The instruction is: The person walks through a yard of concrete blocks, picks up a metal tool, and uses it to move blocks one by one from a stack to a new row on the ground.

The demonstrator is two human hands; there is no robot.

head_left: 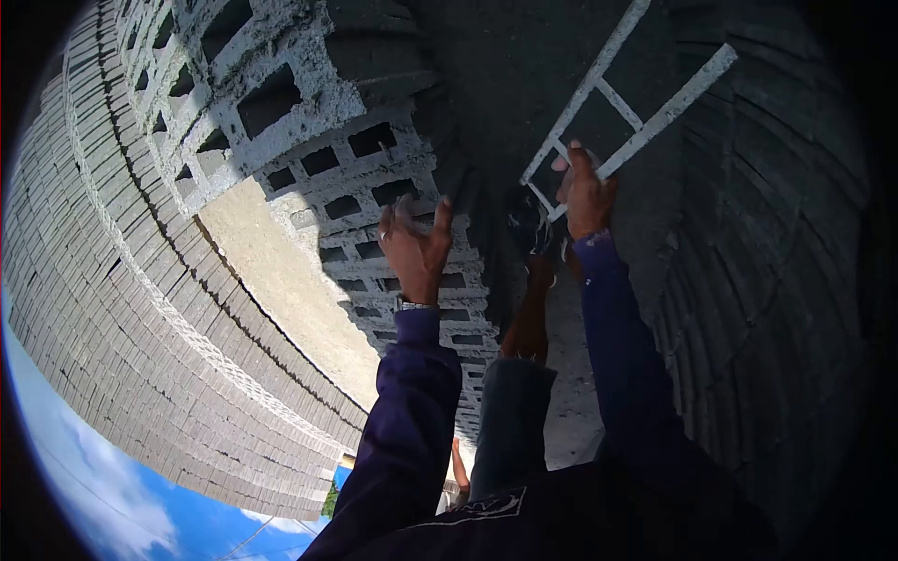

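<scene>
My right hand (589, 198) is closed around the near end of a pale, dusty frame (669, 112), ladder-like, with two long rails and short crossbars. Its far end points up and to the right, over the shaded ground. My left hand (414, 251), with a ring and a wristwatch, is raised with its fingers apart and slightly bent. Nothing shows between them. Behind that hand, and overlapped by it in this view, stands a stack of grey hollow concrete blocks (323, 182) with their openings facing me.
A long wall of stacked thin grey blocks (122, 309) curves along the left, beyond a sunlit strip of ground (271, 266). Another dark stack (748, 252) rises in shade on the right. My shoe (528, 224) is on the ground between the stacks. Another person's arm (460, 465) shows low down.
</scene>
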